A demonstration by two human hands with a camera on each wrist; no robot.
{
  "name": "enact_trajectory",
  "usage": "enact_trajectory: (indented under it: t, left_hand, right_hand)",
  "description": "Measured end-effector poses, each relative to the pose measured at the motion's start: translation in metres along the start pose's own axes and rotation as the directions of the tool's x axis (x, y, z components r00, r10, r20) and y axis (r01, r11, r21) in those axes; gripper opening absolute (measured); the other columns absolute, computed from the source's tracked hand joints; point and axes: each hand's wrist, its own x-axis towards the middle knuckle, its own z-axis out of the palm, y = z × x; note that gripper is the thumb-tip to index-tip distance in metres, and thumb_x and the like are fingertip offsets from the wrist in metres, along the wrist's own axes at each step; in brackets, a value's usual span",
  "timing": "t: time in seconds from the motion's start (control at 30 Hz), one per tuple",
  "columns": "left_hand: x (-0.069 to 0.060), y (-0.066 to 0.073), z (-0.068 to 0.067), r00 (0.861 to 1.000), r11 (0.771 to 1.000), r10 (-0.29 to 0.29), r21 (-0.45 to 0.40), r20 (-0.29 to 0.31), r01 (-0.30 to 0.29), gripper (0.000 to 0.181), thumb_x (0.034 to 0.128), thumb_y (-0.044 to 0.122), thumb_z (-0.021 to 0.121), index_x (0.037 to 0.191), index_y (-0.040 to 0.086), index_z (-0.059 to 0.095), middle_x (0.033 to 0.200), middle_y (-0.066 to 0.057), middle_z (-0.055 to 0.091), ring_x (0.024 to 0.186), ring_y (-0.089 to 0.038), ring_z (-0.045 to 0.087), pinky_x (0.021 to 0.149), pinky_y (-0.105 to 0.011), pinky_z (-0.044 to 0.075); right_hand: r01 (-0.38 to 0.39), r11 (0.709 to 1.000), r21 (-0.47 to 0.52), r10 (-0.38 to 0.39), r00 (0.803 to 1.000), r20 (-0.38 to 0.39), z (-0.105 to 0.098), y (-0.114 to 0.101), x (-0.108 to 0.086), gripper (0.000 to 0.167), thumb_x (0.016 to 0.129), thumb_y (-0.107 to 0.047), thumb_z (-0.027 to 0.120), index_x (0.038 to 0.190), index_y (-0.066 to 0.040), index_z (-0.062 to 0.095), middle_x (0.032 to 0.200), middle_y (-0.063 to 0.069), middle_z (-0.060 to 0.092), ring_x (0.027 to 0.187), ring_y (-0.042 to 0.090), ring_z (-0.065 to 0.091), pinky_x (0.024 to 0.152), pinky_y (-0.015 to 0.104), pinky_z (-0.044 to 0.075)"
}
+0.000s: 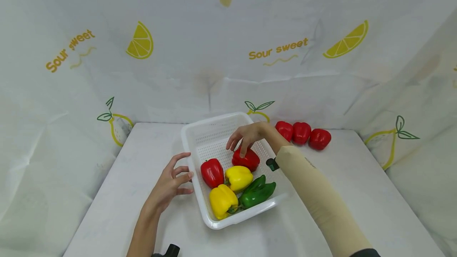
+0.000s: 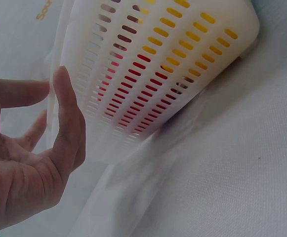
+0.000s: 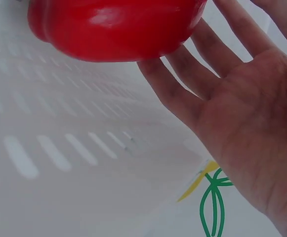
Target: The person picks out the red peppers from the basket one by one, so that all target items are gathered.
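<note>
Basket on table. Cloth behind table. In basket: first pepper next to left wall; second pepper farther back and to right, under right hand; third pepper just before second, right of first; fourth pepper in near left corner, before first; pair of peppers side by side in near right part, right of fourth. Left hand beside basket's left wall. Right hand over basket. Row of three peppers on table, right of basket, toward back edge, beyond right arm.
</note>
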Motion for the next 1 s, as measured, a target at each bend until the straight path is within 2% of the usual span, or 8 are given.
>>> enact_trajectory:
  t: [0.1, 0.3, 0.43, 0.53, 0.63, 0.8, 1.0]
  left_hand:
    - [0.0, 0.0, 0.001, 1.0, 1.0, -0.008, -0.001, -0.01, 0.008, 0.068, 0.1004, 0.013, 0.072, 0.159, 0.029, 0.043, 0.125, -0.016, 0.065, 0.096, -0.022, 0.074, 0.078, -0.041, 0.071]
    - [0.001, -0.001, 0.001, 1.0, 1.0, -0.01, 0.0, -0.017, 0.01, 0.067, 0.1005, 0.011, 0.071, 0.159, 0.03, 0.043, 0.124, -0.015, 0.065, 0.095, -0.022, 0.074, 0.078, -0.041, 0.071]
    - [0.001, -0.001, 0.0, 1.0, 1.0, -0.012, 0.001, -0.017, 0.012, 0.068, 0.1004, 0.011, 0.071, 0.159, 0.03, 0.043, 0.124, -0.016, 0.065, 0.096, -0.024, 0.074, 0.079, -0.041, 0.071]
    - [0.001, 0.0, 0.001, 1.0, 1.0, -0.012, 0.0, -0.018, 0.012, 0.067, 0.1003, 0.011, 0.071, 0.159, 0.031, 0.044, 0.124, -0.016, 0.065, 0.097, -0.024, 0.074, 0.079, -0.041, 0.071]
    - [0.001, 0.0, 0.001, 1.0, 1.0, -0.01, 0.002, -0.016, 0.01, 0.067, 0.1004, 0.011, 0.071, 0.159, 0.03, 0.043, 0.123, -0.016, 0.065, 0.096, -0.023, 0.073, 0.079, -0.041, 0.071]
    - [0.0, 0.001, 0.0, 1.0, 1.0, -0.007, 0.004, -0.01, 0.007, 0.069, 0.1005, 0.014, 0.072, 0.16, 0.029, 0.042, 0.125, -0.017, 0.064, 0.097, -0.022, 0.074, 0.079, -0.04, 0.071]
    - [-0.001, 0.001, 0.001, 1.0, 1.0, -0.004, 0.005, -0.009, 0.004, 0.071, 0.1007, 0.016, 0.073, 0.162, 0.029, 0.04, 0.128, -0.018, 0.064, 0.098, -0.022, 0.073, 0.08, -0.039, 0.07]
  right_hand:
    - [0.017, 1.0, 0.023, -0.016, 1.0, -0.023, 0.0, -0.002, 0.0, 0.068, 0.088, -0.007, 0.084, 0.152, -0.012, 0.059, 0.163, 0.019, 0.054, 0.138, 0.029, 0.063, 0.111, 0.042, 0.062]
    - [0.08, 0.993, 0.086, -0.075, 0.995, -0.067, -0.002, -0.001, 0.005, 0.064, 0.091, -0.004, 0.077, 0.152, -0.009, 0.058, 0.164, 0.023, 0.051, 0.149, 0.041, 0.055, 0.117, 0.046, 0.058]
    - [0.124, 0.986, 0.109, -0.114, 0.989, -0.093, -0.003, 0.002, 0.007, 0.061, 0.095, -0.006, 0.075, 0.153, -0.005, 0.056, 0.164, 0.025, 0.05, 0.143, 0.041, 0.061, 0.119, 0.049, 0.056]
    - [0.153, 0.981, 0.117, -0.14, 0.983, -0.116, -0.004, 0.004, 0.006, 0.057, 0.097, -0.007, 0.074, 0.152, -0.007, 0.057, 0.163, 0.026, 0.051, 0.133, 0.036, 0.069, 0.118, 0.048, 0.056]
    - [0.176, 0.974, 0.14, -0.159, 0.979, -0.127, -0.005, 0.006, 0.004, 0.055, 0.097, -0.008, 0.074, 0.151, -0.009, 0.059, 0.163, 0.026, 0.051, 0.133, 0.04, 0.069, 0.118, 0.051, 0.056]
    - [0.189, 0.968, 0.164, -0.17, 0.978, -0.122, -0.007, 0.008, -0.002, 0.057, 0.096, -0.009, 0.076, 0.15, -0.012, 0.059, 0.159, 0.019, 0.056, 0.134, 0.044, 0.067, 0.119, 0.056, 0.054]
    - [0.159, 0.978, 0.136, -0.146, 0.984, -0.1, -0.01, 0.009, -0.008, 0.057, 0.095, -0.016, 0.079, 0.149, -0.02, 0.061, 0.157, 0.01, 0.06, 0.135, 0.039, 0.068, 0.114, 0.05, 0.06]
